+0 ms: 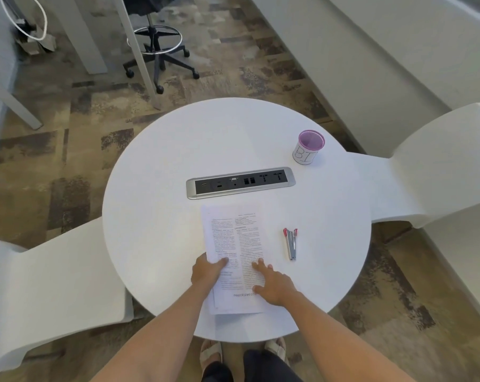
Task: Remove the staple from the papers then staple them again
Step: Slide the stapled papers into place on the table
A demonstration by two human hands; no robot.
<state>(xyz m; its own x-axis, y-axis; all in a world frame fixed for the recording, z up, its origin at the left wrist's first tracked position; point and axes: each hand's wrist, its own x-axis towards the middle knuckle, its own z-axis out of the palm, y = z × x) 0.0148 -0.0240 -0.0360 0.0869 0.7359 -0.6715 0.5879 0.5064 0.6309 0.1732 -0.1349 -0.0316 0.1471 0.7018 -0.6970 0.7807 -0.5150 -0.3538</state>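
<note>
Several thin sheets make up the papers (233, 235), laid by the near edge of the table (164, 188). Their left edge is pinched by the left hand (205, 271), thumb on top, and they are pressed flat by the straight, spread fingers of the right hand (274, 285). They are judged light, limp and easily creased, best held close to the staple, which cannot be made out. A stapler (290, 244) is left untouched beside them.

The left hand (205, 271) grips the papers (233, 238), the right hand (273, 285) rests flat on them, stapler (290, 244) just beside.
</note>
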